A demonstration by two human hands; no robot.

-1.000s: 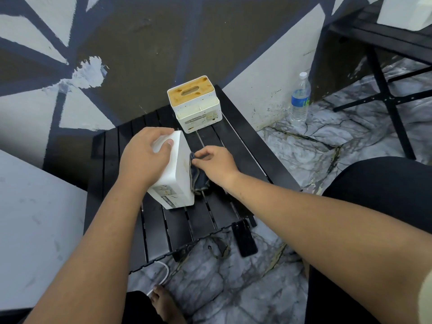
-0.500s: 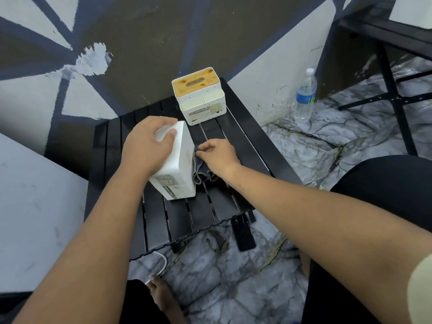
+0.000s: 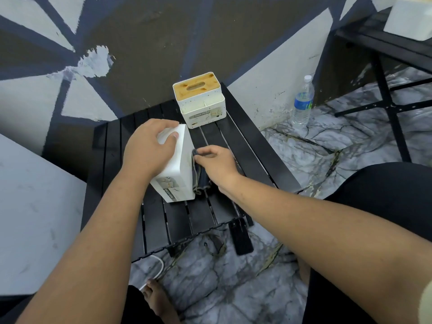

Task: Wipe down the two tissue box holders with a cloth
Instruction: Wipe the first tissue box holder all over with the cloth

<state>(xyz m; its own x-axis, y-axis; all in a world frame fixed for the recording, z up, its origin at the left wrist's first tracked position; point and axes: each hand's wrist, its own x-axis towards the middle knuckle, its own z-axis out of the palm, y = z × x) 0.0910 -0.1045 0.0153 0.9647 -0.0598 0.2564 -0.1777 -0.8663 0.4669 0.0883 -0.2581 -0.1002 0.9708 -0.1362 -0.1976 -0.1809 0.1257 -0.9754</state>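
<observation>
Right hand (image 3: 216, 163) barely shifted since a second ago, pinching dark cloth (image 3: 201, 178) against side of tipped white tissue box holder (image 3: 180, 181); left hand (image 3: 147, 150) grips its top. Second holder (image 3: 203, 108) upright behind, both on black slatted table (image 3: 245, 141).

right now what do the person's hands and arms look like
The left hand and right hand are bare: no gloves, rings or watch visible. The left forearm and right forearm are uncovered. A pale cream sleeve edge shows at the right upper arm.
</observation>
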